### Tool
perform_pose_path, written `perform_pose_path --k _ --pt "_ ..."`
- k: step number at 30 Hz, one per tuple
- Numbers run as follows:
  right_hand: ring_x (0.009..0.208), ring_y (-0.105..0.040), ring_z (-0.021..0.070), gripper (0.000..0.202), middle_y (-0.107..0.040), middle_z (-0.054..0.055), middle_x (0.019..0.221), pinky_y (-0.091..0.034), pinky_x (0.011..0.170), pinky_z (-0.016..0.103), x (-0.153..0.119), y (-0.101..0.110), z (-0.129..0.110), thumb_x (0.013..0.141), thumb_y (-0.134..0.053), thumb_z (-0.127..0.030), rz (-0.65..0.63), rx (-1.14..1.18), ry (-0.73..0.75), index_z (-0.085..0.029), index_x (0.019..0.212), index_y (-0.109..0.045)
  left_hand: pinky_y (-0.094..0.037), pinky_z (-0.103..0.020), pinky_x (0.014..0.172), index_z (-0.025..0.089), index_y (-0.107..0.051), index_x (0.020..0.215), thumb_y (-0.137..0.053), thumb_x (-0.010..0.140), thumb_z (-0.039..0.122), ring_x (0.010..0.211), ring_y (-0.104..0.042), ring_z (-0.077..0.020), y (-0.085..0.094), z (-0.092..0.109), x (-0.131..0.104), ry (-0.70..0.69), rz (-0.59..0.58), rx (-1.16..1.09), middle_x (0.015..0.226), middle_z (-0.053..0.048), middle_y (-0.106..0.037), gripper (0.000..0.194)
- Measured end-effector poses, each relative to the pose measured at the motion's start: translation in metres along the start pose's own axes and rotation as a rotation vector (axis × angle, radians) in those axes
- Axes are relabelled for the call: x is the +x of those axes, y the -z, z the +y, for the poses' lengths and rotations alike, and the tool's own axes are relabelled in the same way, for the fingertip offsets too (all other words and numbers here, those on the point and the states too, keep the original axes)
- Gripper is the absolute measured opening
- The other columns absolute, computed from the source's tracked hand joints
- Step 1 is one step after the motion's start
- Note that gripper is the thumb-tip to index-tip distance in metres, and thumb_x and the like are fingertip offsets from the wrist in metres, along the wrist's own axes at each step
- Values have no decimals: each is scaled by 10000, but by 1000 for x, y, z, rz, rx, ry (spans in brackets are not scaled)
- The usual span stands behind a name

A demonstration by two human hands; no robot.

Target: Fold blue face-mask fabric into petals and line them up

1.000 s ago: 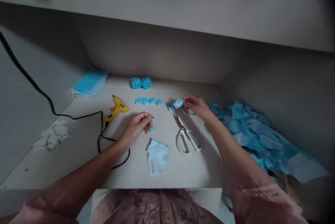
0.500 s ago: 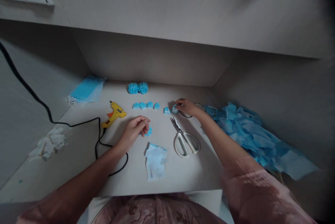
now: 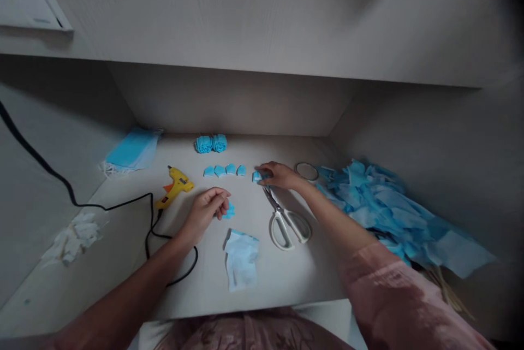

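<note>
My left hand (image 3: 208, 209) is loosely closed, thumb against the curled fingers; whether anything is pinched there is hidden. Partly behind its fingertips shows a small blue piece of mask cloth (image 3: 230, 210). My right hand (image 3: 279, 175) has its thumb and fingertips closed around a small folded blue cloth piece (image 3: 256, 176), at the right end of a row of similar folded pieces (image 3: 230, 168). Just below that hand lie white-handled scissors (image 3: 282, 223), blades pointing away from me. A pale blue cut sheet (image 3: 242, 260) rests between my forearms.
A yellow glue gun (image 3: 174, 187) with a black cord (image 3: 152, 224) lies left. Behind are two rolled blue rosettes (image 3: 211, 143) and stacked masks (image 3: 133, 149). White scraps (image 3: 73, 238) are at left; a tape ring (image 3: 307, 171) and heaped blue cloth (image 3: 380, 202) at right.
My right hand has moved left, from beside the tape ring to the folded piece at the row's end. The tape ring is now uncovered. My left hand stays nearly in place.
</note>
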State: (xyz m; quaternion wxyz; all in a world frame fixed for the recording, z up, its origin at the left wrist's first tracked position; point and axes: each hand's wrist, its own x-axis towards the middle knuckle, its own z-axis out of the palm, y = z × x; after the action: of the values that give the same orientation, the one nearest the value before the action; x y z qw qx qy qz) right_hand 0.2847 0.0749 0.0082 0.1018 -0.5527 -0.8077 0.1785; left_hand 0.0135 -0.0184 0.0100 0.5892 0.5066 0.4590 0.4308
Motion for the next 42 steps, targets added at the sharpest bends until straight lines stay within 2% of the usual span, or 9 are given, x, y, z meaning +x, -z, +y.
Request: perform_pose_path --k 8,12,15,26,30,33,36,39,42 --pt "970 -636 204 381 -664 94 1157 -440 799 245 17 -8 -20 829 -660 -277 81 -66 6 -215 1205 -652 -374 -211 468 149 -601 785 -611 771 406 529 -499 -101 -1 2 -1 -9 -15 2 625 0 -581 257" --pt "987 -634 193 360 -672 109 1173 -443 806 240 24 2 -17 931 -527 -354 135 -53 2 -177 1228 -626 -368 -207 463 144 -598 794 -613 769 405 526 -495 -98 0 2 0 -7 -10 -11 629 -1 -582 262" --pt "951 -645 184 327 -699 88 1134 -445 802 245 25 12 -12 956 -469 -303 139 -64 3 -184 1215 -629 -368 -208 459 143 -598 797 -610 770 401 521 -495 -98 0 0 1 -4 -17 -17 624 1 -576 259" --pt "1024 -622 231 321 -703 78 1104 -417 808 251 54 8 -30 783 -598 -128 -55 -200 60 -217 1070 -712 -368 -204 453 134 -599 810 -608 776 415 520 -496 -95 -1 -1 2 -19 -14 -35 619 7 -567 283" --pt "902 -649 226 199 -724 93 955 -418 718 243 57 15 -28 724 -624 -119 -97 -157 21 -160 896 -714 -374 -211 455 136 -598 807 -605 783 406 521 -498 -102 1 11 -2 -68 37 -32 616 5 -567 272" --pt "824 -652 192 222 -726 75 892 -417 679 227 49 25 -27 738 -617 -125 -88 -64 -9 -157 950 -674 -396 -217 479 143 -610 842 -548 845 401 539 -508 -107 6 30 -7 -159 70 7 636 3 -577 265" --pt "681 -637 145 314 -714 38 787 -430 632 212 39 33 -27 762 -594 -107 -87 83 -38 -160 1072 -609 -414 -225 513 153 -636 882 -471 907 409 571 -526 -119 15 58 -19 -280 35 150 660 -7 -596 305" --pt "568 -604 116 245 -689 14 711 -457 576 209 32 36 -27 811 -562 -137 -113 260 -69 -163 1052 -598 -448 -231 611 175 -667 874 -450 931 386 656 -575 -134 25 81 -49 -386 -68 480 750 -26 -657 308" --pt "645 -635 119 161 -704 41 804 -504 610 218 28 35 -23 843 -530 -176 -130 438 -84 -155 965 -633 -457 -224 698 215 -691 877 -486 923 360 778 -637 -158 39 80 -95 -315 -279 754 842 -19 -712 256"
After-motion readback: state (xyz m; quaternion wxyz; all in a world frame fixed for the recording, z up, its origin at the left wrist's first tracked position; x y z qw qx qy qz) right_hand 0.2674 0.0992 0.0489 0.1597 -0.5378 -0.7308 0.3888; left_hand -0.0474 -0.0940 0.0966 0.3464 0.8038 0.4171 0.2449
